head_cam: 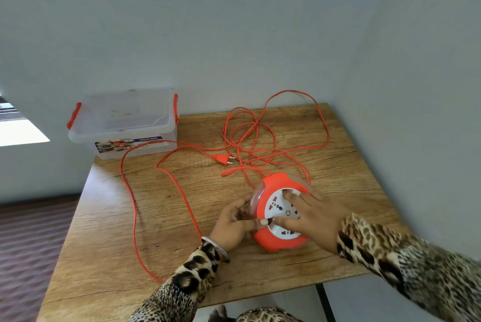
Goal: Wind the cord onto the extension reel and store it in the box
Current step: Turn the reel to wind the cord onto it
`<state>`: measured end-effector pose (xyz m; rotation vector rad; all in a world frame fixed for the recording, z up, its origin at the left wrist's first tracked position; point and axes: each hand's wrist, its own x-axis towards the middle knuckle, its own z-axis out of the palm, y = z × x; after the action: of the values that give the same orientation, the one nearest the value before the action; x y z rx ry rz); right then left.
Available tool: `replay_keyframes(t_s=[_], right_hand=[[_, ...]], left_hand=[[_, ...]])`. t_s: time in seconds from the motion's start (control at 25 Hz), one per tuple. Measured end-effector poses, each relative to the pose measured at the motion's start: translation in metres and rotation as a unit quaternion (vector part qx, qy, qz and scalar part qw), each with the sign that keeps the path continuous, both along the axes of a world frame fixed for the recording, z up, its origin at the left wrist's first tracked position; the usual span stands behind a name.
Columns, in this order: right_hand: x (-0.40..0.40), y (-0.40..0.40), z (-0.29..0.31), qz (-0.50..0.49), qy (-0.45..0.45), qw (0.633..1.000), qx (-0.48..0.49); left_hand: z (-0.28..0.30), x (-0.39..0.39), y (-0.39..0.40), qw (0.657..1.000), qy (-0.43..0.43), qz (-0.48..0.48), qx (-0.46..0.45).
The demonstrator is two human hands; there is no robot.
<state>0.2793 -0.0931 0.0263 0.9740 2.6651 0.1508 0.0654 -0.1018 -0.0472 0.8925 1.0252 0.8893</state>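
Observation:
An orange extension reel (276,239) with a white socket face lies tilted on the wooden table (109,230). My left hand (234,225) grips its left rim, thumb on the orange edge. My right hand (311,217) rests flat on the white socket face, fingers spread. The orange cord (179,188) sprawls in loose loops across the table, and its plug (222,158) lies near the middle back. A clear plastic box (122,126) with red clips stands at the table's back left corner, its lid on.
Grey walls close in behind and to the right of the table. One cord loop hangs over the table's front edge near my left sleeve (182,282). A striped floor (28,243) lies to the left.

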Motion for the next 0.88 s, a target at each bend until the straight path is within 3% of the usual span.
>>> replay_keyframes(t_s=[0.12, 0.28, 0.4, 0.56, 0.6, 0.64, 0.76, 0.84, 0.88], right_hand=[[-0.004, 0.022, 0.001, 0.039, -0.116, 0.992, -0.043], [-0.008, 0.022, -0.009, 0.012, -0.134, 0.990, -0.031], [-0.010, 0.008, -0.017, -0.128, -0.016, 0.989, -0.071], [-0.025, -0.016, -0.031, -0.333, 0.142, 0.926, -0.108], [-0.029, -0.018, -0.033, -0.384, 0.189, 0.891, -0.149], [-0.032, -0.018, -0.034, -0.444, 0.251, 0.834, -0.208], [-0.044, -0.016, -0.034, -0.573, 0.416, 0.620, -0.339], [-0.050, -0.016, -0.031, -0.603, 0.452, 0.536, -0.381], [-0.049, -0.016, -0.025, -0.605, 0.456, 0.514, -0.403]], left_hand=[[0.004, -0.001, 0.007, 1.000, 0.025, -0.014, 0.006], [0.003, -0.001, 0.003, 1.000, 0.029, -0.007, 0.005], [0.002, 0.001, -0.003, 0.999, 0.039, 0.012, 0.021], [-0.001, 0.004, -0.009, 0.998, 0.024, 0.044, 0.023], [-0.003, 0.005, -0.010, 0.998, 0.024, 0.049, 0.023], [-0.004, 0.006, -0.012, 0.998, 0.024, 0.055, 0.023], [-0.007, 0.008, -0.017, 0.997, 0.029, 0.069, 0.018], [-0.008, 0.009, -0.017, 0.997, 0.033, 0.073, 0.015], [-0.009, 0.009, -0.016, 0.997, 0.031, 0.072, 0.009]])
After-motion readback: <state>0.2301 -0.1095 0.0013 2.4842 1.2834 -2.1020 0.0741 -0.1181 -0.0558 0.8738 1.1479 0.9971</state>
